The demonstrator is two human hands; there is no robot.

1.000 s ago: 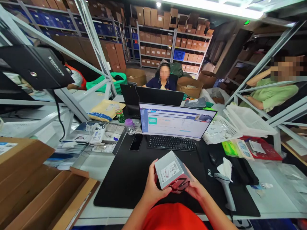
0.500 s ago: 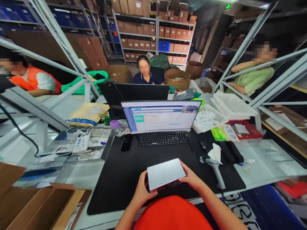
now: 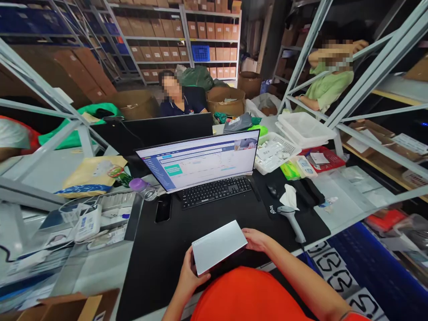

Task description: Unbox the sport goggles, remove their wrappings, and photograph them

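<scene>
A flat, pale silver box (image 3: 220,246) is held between my two hands, just above the front of the black desk mat (image 3: 150,272). My left hand (image 3: 192,270) wraps its left end, with the thumb along the near side. At the right end, my right hand (image 3: 256,240) grips the edge; some of its fingers are hidden behind the box. Beyond the box lie a black keyboard (image 3: 216,192) and a lit monitor (image 3: 200,162). A grey handheld barcode scanner (image 3: 292,223) rests to the right of my right hand.
A phone (image 3: 163,209) and a purple-capped bottle (image 3: 143,189) stand left of the keyboard. White plastic baskets (image 3: 279,151) and a mouse (image 3: 273,191) are at the right. An opened cardboard box (image 3: 67,307) sits low left. Several people are seated beyond the metal frame.
My view has turned to the right, so the desk items appear further left. The silver box stays in both hands, slightly more tilted, and my right hand has shifted its hold along the end.
</scene>
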